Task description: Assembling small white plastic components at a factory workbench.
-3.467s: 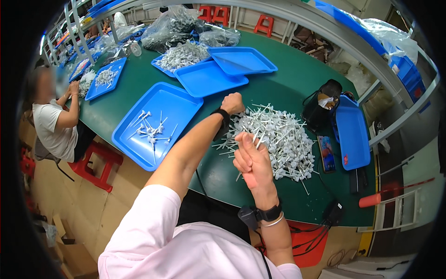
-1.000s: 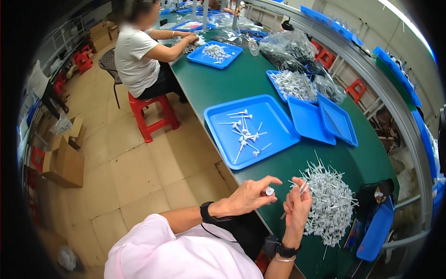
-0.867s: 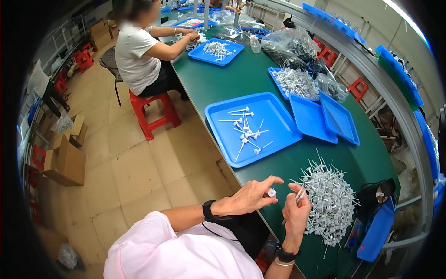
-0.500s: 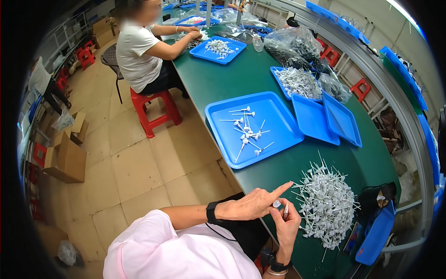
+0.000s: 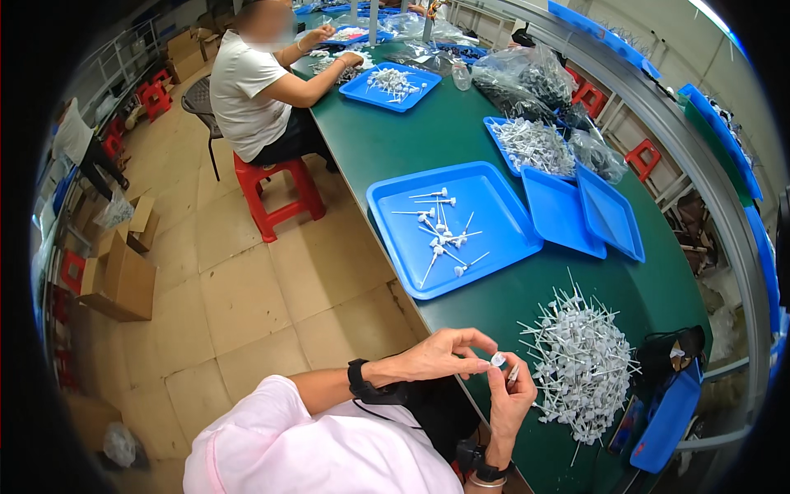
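Observation:
Near the table's front edge, my right hand [image 5: 510, 399] is closed around a small white plastic part [image 5: 498, 360]. Its rounded end sticks out at the fingertips; my fingers cover most of the rest. My left hand [image 5: 436, 356] reaches across from the left, index finger and thumb apart, their tips close beside that end. Whether they touch it I cannot tell. A large heap of white stemmed plastic parts [image 5: 580, 366] lies just right of my hands. Beyond them, a blue tray [image 5: 494, 216] holds several similar parts with thin stems.
Two overlapping blue trays [image 5: 564, 216] lie right of the large one, beside another full of white parts [image 5: 531, 146]. Clear bags [image 5: 527, 78] sit farther back. A co-worker [image 5: 255, 90] sits at the table's far left. A blue bin [image 5: 668, 420] stands at the right edge.
My left index finger, stretched toward the heap before, has drawn back and bent near the white part. My right hand has shifted slightly right. The co-worker's hands have moved apart.

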Available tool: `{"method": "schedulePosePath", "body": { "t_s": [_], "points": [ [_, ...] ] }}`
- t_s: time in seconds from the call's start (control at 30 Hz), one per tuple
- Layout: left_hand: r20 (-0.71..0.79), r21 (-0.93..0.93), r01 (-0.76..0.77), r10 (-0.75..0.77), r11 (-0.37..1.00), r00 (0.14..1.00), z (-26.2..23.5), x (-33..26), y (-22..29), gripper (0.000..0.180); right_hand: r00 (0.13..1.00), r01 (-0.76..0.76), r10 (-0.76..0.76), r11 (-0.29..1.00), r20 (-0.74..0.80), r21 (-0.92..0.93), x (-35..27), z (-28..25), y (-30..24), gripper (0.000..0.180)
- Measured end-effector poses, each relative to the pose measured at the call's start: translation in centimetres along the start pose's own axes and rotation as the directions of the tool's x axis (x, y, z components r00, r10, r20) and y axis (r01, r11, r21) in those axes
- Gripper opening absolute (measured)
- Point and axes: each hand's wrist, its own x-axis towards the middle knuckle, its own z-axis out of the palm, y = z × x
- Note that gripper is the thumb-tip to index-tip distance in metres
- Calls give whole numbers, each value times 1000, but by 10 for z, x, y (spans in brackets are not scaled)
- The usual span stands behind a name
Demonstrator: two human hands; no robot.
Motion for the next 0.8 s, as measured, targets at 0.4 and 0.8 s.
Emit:
{"method": "schedulePosePath", "body": {
  "t_s": [0.4,0.8],
  "points": [
    [-63,-117,29,-36,993,997,0,-2,-1,23,990,-143,142,967,21,211,0,3,-7,29],
    [151,379,-450,426,809,892,33,-9,33,19,965,-261,154,628,212,733,35,1,-3,45]
  ]
}}
